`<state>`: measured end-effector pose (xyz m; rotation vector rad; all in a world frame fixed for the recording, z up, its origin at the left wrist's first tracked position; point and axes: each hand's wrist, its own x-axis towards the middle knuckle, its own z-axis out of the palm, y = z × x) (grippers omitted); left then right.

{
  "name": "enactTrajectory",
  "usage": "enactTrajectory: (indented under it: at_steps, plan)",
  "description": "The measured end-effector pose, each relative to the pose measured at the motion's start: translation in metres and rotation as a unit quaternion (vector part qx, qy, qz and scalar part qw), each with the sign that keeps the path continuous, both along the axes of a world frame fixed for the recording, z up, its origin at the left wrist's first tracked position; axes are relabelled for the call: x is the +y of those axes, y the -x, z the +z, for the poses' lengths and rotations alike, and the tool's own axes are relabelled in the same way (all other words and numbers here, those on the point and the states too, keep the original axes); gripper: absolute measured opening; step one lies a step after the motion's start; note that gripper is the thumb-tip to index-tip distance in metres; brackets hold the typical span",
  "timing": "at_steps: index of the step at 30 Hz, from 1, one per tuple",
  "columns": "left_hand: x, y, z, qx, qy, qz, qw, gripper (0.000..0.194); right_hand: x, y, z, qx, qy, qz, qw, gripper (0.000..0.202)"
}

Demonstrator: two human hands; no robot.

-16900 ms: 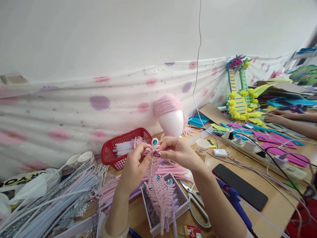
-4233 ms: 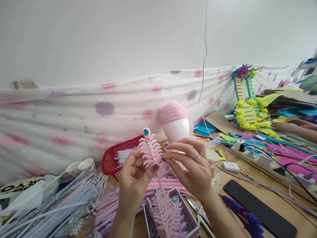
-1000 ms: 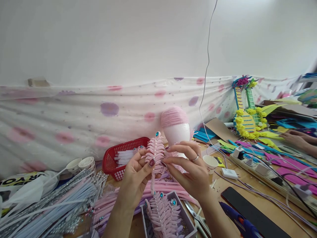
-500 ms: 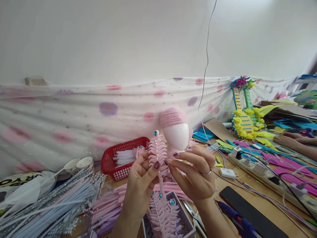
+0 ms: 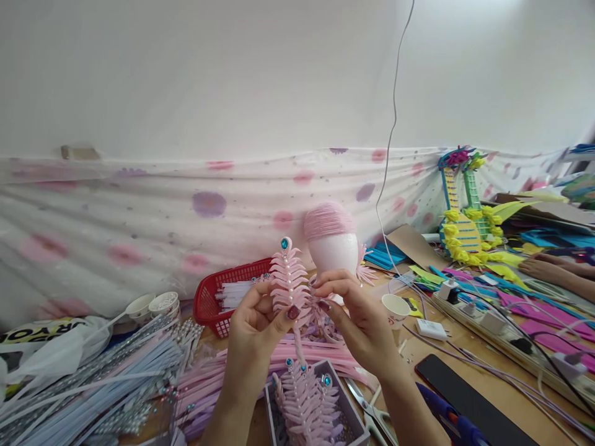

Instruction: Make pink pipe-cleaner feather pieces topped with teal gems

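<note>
Left hand (image 5: 253, 331): grasps the pink feather piece (image 5: 288, 282) low on its length, thumb pressed to the front, fingers curled behind.
Right hand (image 5: 360, 316): reaches the right-side barbs, thumb and fingertips drawn close together; unclear whether pinching or merely touching.
Feather piece: stands nearly upright in the left grip, topped by a teal gem (image 5: 284, 244), beaded with pearls down the middle.
Below the grip: similar gem-tipped pieces (image 5: 304, 399) heaped in a pale box (image 5: 352, 401).
Behind the grip, slightly right: white mannequin head (image 5: 332, 251) banded in pink thread.
Left of the grip: red basket (image 5: 214, 310) holding white strips (image 5: 232, 294); farther left, silver and pale-blue stems (image 5: 109, 371).
Right of the grip: paper cup (image 5: 396, 306), white charger (image 5: 431, 329), black phone (image 5: 474, 396); lower, scissors (image 5: 372, 412) and blue glue gun (image 5: 449, 414).
Far right: lute-shaped crafts (image 5: 465, 229) beside another person's hand (image 5: 539, 269).
</note>
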<state>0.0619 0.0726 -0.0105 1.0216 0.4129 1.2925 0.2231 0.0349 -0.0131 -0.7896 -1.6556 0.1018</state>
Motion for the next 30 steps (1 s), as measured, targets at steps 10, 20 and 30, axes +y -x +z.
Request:
enactTrajectory:
  at_steps: [10,20,30]
  plan:
    - [-0.002,-0.002,0.009,0.044,0.017,-0.001,0.999,0.046,0.002,-0.004,0.002,-0.062,-0.02,-0.009,0.998,0.014]
    - [-0.007,-0.002,0.011,0.054,0.01,0.019,0.998,0.047,-0.003,0.008,0.006,-0.095,-0.164,-0.126,0.974,0.024]
    - [-0.005,0.001,0.008,0.043,0.002,0.017,0.999,0.046,-0.007,0.004,0.01,-0.111,-0.135,-0.088,0.981,0.019]
